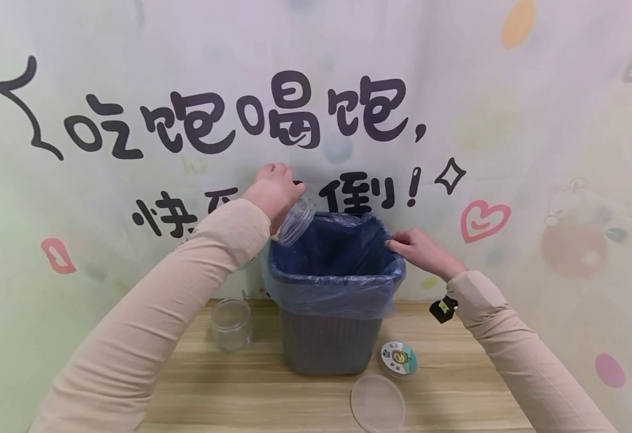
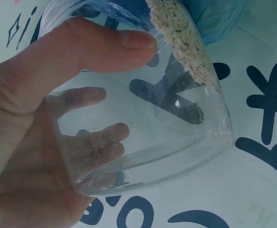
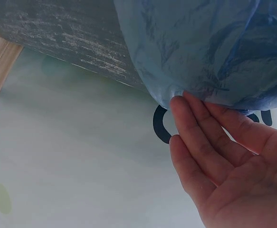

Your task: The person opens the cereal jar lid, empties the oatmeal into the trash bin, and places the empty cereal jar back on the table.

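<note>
My left hand (image 1: 274, 191) grips a clear plastic jar (image 1: 297, 222), tipped mouth-down over the left rim of a trash bin (image 1: 331, 344). In the left wrist view, pale flakes like oats (image 2: 180, 45) lie along the jar's wall toward its mouth, with my thumb and fingers around the sides. A blue plastic liner (image 1: 337, 296) is folded over the bin's rim. My right hand (image 1: 423, 249) holds the bin's right rim through the liner, thumb at the top edge. Its fingers (image 3: 200, 128) lie against the outside of the liner in the right wrist view.
A second clear jar (image 1: 231, 328) stands on the wooden table (image 1: 213, 391) left of the bin. To the bin's front right lie a round piece with a printed label (image 1: 398, 358) and a clear round lid (image 1: 377, 403). A printed backdrop (image 1: 186, 48) hangs close behind.
</note>
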`<state>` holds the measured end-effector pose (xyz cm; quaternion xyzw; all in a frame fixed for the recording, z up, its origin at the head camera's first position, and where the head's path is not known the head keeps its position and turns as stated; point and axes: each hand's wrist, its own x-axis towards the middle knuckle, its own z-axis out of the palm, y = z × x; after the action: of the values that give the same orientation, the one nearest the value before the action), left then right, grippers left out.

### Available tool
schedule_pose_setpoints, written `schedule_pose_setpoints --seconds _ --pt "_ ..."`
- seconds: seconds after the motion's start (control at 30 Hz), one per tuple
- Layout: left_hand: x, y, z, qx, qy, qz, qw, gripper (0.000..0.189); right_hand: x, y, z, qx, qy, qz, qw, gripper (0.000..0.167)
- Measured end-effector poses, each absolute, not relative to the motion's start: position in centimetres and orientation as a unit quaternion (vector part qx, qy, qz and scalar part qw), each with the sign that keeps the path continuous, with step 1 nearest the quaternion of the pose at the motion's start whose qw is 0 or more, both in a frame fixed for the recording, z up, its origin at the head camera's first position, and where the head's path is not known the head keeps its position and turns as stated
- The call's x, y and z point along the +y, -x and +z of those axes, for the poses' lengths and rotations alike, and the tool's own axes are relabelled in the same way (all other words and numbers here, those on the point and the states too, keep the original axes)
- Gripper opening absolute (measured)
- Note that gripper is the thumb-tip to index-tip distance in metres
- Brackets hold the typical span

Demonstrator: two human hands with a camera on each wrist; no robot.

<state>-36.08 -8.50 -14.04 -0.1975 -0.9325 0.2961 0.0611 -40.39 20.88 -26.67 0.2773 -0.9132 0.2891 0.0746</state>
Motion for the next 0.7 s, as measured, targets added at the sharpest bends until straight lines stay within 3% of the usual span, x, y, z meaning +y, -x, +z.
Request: schedule_pose_setpoints --seconds 0.7 --pt "-8.21 36.07 -14.02 -0.932 0.192 0.3 0.06 0.094 20.91 40.4 -26.5 -0.914 -0.273 0.293 0.062 0.024"
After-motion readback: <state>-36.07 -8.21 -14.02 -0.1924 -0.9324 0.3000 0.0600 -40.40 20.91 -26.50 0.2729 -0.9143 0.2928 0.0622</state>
